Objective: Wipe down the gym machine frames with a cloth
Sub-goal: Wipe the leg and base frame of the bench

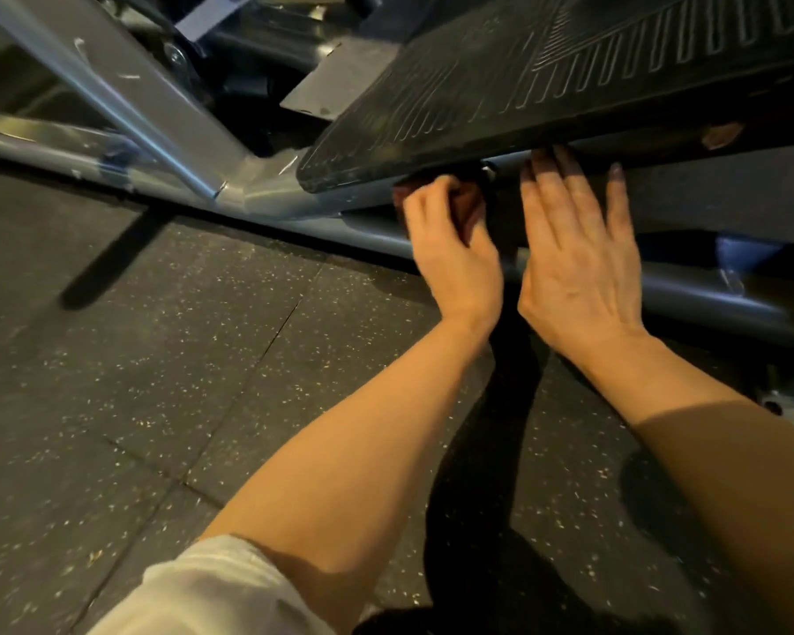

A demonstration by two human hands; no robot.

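Left hand (454, 249) curled, its grip closed round a bunched dark reddish-brown cloth (466, 206); only small parts of the cloth show above and beside the fingers. Cloth is pressed against the grey round steel frame tube (271, 201), just under the lower left corner of the black ribbed rubber footplate (500, 98). Right hand (578, 258) just beside the left, grip wide: fingers straight and spread, tips reaching up under the footplate's lower edge, holding nothing. A second grey tube (688, 291) runs low behind both hands, slanting down to the right. A slanted flat grey steel upright (125, 98) meets the frame tube at a welded joint left of the cloth. Dark speckled rubber floor tiles (157, 382) lie below, seams visible. White sleeve (212, 588) at the left arm's near end.
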